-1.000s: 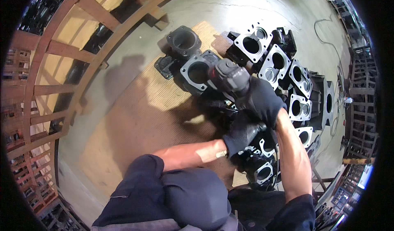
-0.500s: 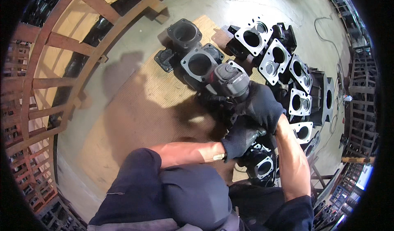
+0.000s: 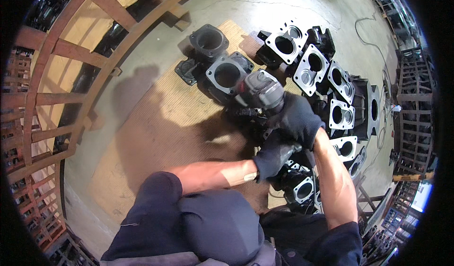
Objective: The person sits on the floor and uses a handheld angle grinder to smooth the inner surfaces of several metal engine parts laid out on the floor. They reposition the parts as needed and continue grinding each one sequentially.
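Both my gloved hands are closed on an angle grinder (image 3: 263, 90) with a grey head. My right hand (image 3: 299, 120) wraps round its body just behind the head. Closer to me, my left hand (image 3: 275, 156) grips its rear part, mostly hidden under the fingers. Beyond the grinder head stands a dark metal casting with a square flange and round bore (image 3: 227, 76). The grinder covers whatever lies directly beneath it; I cannot tell whether its disc touches a part.
Several castings with bright machined flanges (image 3: 341, 114) crowd the right side. Another round-bored casting (image 3: 209, 40) stands at the far end of the ribbed brown sheet (image 3: 161, 138). A rusty metal rack (image 3: 71, 95) lines the left. A cable (image 3: 366, 39) lies on the floor at right.
The view has shifted slightly, so the castings sit a little further left. My hands keep the same hold on the grinder, and it has barely moved.
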The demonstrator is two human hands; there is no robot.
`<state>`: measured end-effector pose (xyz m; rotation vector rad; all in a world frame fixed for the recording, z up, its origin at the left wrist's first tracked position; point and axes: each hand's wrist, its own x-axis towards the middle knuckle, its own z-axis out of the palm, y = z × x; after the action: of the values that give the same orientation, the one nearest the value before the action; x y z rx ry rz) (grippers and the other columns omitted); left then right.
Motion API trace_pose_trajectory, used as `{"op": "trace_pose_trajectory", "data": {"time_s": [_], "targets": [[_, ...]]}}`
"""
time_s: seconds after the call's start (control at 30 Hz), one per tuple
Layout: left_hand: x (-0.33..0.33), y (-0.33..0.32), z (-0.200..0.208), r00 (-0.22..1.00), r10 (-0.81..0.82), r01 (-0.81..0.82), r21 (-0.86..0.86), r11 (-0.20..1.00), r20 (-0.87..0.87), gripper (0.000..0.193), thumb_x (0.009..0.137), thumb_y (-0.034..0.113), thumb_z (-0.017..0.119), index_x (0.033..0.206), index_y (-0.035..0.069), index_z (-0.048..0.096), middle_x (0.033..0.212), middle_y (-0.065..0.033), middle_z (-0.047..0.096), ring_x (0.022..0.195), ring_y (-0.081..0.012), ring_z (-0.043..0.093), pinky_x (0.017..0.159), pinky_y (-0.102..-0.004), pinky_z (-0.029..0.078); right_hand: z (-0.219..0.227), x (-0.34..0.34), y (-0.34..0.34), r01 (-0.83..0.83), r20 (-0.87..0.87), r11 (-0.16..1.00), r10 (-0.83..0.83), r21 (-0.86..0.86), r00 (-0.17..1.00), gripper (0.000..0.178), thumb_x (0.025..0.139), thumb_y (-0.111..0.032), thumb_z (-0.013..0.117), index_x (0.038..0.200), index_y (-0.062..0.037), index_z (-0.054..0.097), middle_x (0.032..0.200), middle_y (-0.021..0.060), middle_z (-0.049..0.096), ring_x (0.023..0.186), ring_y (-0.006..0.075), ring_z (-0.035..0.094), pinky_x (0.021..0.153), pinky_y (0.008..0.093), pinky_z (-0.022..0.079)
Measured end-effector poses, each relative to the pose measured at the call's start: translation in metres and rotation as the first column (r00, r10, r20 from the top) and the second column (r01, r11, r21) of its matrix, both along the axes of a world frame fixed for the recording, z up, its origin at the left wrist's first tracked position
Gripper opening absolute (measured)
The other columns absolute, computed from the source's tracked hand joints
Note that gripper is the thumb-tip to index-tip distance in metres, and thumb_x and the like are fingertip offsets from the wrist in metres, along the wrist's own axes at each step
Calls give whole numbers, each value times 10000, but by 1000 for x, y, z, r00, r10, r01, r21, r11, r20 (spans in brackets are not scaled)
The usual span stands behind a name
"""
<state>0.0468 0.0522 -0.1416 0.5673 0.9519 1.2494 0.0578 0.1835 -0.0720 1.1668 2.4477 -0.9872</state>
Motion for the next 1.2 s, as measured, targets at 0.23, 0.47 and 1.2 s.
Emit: {"op": "trace_pose_trajectory", "data": {"time_s": [0.23, 0.47, 1.2], "targets": [[0, 12, 8, 975, 29, -2, 127, 992, -218, 206, 900, 144, 537, 1021, -14, 593, 949, -120, 612, 888, -175, 547, 817, -318, 445, 13, -6, 9, 5, 47, 997, -8, 71, 999, 396, 688, -285, 689, 983, -26, 647, 914, 256, 647, 948, 397, 608, 819, 389, 492], [18, -23, 0, 889, 220, -79, 340, 937, -401, 263, 909, 158, 516, 1102, -4, 590, 1018, -144, 622, 983, -214, 559, 883, -339, 433, 23, -1, -27, 9, 64, 1000, -7, -18, 998, 473, 623, -322, 741, 963, -7, 650, 914, 265, 649, 932, 390, 623, 822, 388, 505], [-5, -8, 27, 826, -111, 227, 146, 963, -553, 253, 952, 122, 418, 1123, 15, 571, 1121, -185, 581, 1033, -234, 548, 916, -329, 428, 18, -3, -3, -95, 101, 995, 98, -34, 990, 408, 635, -291, 725, 918, -6, 651, 864, 248, 653, 882, 389, 634, 783, 387, 507]]}}
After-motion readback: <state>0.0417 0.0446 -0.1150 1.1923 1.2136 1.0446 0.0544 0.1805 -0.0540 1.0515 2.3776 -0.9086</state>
